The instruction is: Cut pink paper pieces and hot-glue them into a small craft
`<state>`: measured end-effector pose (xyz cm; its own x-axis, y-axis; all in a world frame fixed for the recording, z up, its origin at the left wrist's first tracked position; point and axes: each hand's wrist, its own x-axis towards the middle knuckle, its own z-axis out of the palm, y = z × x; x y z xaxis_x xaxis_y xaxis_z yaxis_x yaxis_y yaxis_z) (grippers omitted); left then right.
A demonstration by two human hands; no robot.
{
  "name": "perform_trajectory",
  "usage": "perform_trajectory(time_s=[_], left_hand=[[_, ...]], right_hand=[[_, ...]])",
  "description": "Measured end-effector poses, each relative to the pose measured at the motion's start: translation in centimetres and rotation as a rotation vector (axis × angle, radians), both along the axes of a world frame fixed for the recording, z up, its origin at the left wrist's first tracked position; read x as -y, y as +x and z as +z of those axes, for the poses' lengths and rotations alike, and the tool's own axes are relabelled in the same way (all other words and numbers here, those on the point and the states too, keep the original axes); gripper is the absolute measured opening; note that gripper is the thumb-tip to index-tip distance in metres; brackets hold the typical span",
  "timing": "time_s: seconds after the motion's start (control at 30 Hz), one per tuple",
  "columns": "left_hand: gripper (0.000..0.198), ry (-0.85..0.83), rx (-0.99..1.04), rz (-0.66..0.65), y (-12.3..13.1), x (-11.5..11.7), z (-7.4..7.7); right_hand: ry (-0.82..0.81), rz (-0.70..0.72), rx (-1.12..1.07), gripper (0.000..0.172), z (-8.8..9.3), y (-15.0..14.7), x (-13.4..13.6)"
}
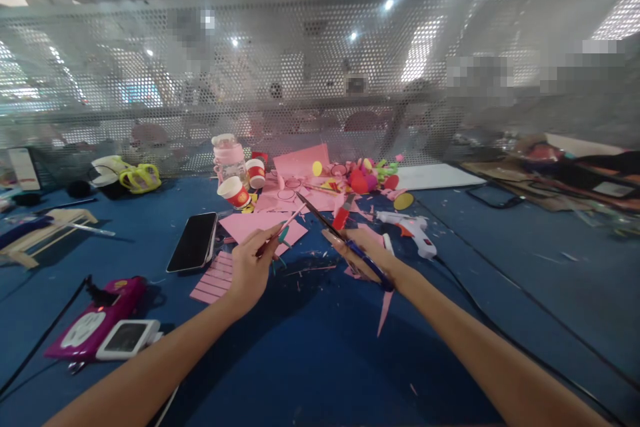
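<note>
My left hand is closed in a pinch on a thin pink paper strip that slants up to the right. My right hand grips blue-handled scissors; their blades point up-left toward the strip's far end. Both hands hover over the blue table. A long pink paper sliver hangs below my right wrist. Pink paper sheets and lined pink strips lie beneath and left of my left hand.
A black phone lies left of the hands. A white glue gun with its cable is at right. Paper cups, a pink jar and colourful scraps sit behind. A magenta device is near left. A mesh screen is behind.
</note>
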<state>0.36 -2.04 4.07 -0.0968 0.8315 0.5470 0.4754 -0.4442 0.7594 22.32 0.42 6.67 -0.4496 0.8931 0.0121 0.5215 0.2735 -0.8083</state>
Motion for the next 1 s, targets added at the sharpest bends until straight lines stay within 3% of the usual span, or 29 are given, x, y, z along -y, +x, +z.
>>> perform_trajectory(time_s=[0.27,1.0], left_hand=[[0.027,0.047,-0.043,-0.016,-0.2,-0.2,-0.2],[0.026,0.059,-0.039,-0.077,-0.3,-0.3,-0.6]], right_hand=[[0.291,0.03,0.111,0.04,-0.1,0.1,-0.7],[0.223,0.054,0.137,0.041,1.0,0.0,-0.1]])
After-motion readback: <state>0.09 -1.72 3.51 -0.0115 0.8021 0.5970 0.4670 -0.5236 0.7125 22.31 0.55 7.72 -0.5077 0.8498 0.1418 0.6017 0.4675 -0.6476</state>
